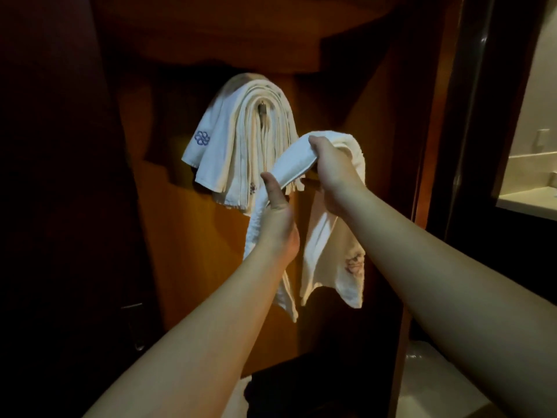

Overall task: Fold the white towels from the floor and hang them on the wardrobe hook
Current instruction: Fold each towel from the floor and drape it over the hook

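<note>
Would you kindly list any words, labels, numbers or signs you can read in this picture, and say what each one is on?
No readable text anywhere.
Hung towels: a blue embroidered flower-like emblem, no letters.
Towel in the hands: a faint reddish mark, too blurred to read.
Lower edge of the hung towels: a small dark mark, too small to read.

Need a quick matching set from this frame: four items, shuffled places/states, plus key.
Items:
1. left hand
2. right hand
3. hung towels
4. hook

States:
A. metal tip poking out between draped folds
B. grips the top fold of the held towel
C. draped over the peg, blue emblem at one corner
D. thumb up, holds the towel's lower strand

Pairs: 1-D, 2-B, 3-C, 4-A
</note>
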